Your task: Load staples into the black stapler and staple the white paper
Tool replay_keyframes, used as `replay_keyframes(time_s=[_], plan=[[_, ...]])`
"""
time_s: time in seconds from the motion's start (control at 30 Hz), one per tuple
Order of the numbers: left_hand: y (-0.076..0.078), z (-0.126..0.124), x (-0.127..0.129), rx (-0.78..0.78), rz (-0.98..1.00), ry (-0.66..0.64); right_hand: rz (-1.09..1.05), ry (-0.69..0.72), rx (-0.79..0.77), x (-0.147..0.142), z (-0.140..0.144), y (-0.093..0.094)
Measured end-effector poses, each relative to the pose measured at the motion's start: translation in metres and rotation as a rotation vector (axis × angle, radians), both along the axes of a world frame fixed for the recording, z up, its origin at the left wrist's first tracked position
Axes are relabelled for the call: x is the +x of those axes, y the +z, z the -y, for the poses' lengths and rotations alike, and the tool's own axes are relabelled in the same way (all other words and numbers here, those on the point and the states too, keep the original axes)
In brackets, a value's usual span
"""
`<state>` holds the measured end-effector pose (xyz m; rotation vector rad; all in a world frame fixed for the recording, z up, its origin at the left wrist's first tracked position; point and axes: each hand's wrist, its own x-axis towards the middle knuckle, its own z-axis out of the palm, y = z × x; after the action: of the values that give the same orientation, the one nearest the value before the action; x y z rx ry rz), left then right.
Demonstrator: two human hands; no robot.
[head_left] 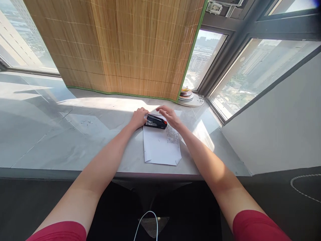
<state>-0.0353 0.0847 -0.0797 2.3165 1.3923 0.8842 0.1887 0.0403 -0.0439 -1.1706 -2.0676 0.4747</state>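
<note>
two hands at a black stapler on a sheet of paper, head view.

the stapler [155,121] lies flat across the top edge of the white paper [160,147] on the grey marble sill [50,134], its red tip toward the right. the left hand [138,117] rests loosely curled against the stapler's left end, touching it. the right hand [170,115] hovers spread wide over the red tip, holding nothing. strips of staples [173,134] lie on the paper just below that hand. a bamboo blind [120,47] hangs behind, stacked plates [187,95] to its right.
</note>
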Motion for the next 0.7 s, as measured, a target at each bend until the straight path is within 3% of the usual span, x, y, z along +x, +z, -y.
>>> replay_keyframes(time_s=[0.07, 0.17, 0.37, 0.5, 0.6, 0.7], plan=[[-0.001, -0.001, -0.001, 0.010, -0.011, 0.000, 0.098, 0.141, -0.019, -0.007, 0.017, 0.006], [-0.001, -0.002, -0.001, 0.019, -0.005, -0.014, 0.138, 0.121, -0.006, 0.001, 0.034, 0.013], [-0.003, -0.003, 0.001, -0.037, 0.129, -0.047, 0.080, -0.082, 0.014, 0.095, 0.086, 0.037], [-0.002, -0.003, -0.001, -0.142, 0.229, -0.094, 0.206, -0.175, -0.031, 0.144, 0.140, 0.036], [-0.002, -0.005, -0.002, -0.151, 0.260, -0.104, 0.216, -0.166, -0.091, 0.145, 0.164, 0.024], [-0.002, -0.006, -0.004, -0.150, 0.274, -0.116, 0.159, -0.184, -0.110, 0.125, 0.169, 0.014]])
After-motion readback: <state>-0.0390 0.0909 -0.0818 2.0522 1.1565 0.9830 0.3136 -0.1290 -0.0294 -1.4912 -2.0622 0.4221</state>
